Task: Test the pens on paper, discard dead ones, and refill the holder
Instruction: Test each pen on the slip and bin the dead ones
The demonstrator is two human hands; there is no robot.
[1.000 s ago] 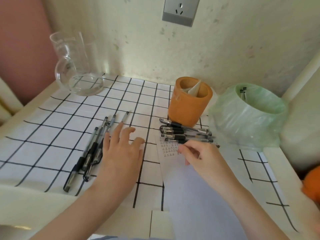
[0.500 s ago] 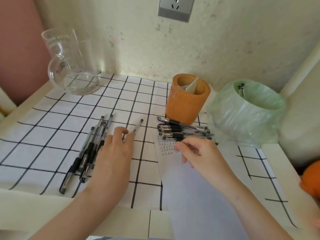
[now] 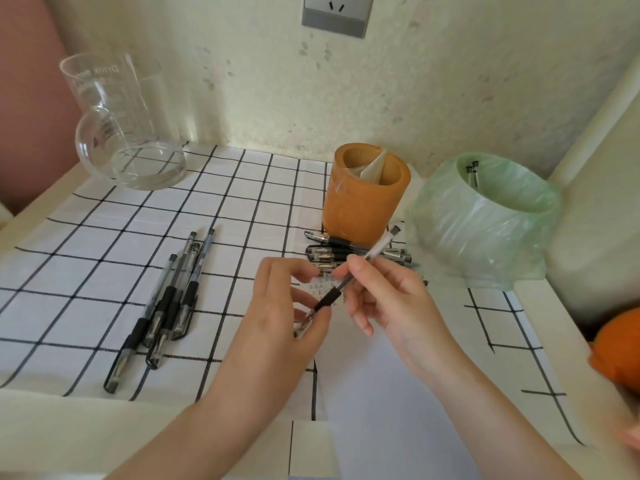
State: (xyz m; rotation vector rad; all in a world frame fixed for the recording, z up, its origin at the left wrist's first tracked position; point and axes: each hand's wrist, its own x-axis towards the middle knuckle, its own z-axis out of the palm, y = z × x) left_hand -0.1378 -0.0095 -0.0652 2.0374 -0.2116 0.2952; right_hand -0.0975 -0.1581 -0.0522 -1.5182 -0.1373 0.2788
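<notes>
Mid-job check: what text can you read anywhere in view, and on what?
"Drink mor…": glass jug, mirrored through the glass; smaller lines below are blurred.
Scribbles on the paper: too small to read.
Labels on the pens beside the holder: too small to read.

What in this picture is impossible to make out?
All in the head view:
Marks on the paper: too small, partly behind the pen.
Pen's tip: covered by the left hand.
Green-bagged bin: its wall hides all but two pen ends.
Orange object: cut off by the right edge.
</notes>
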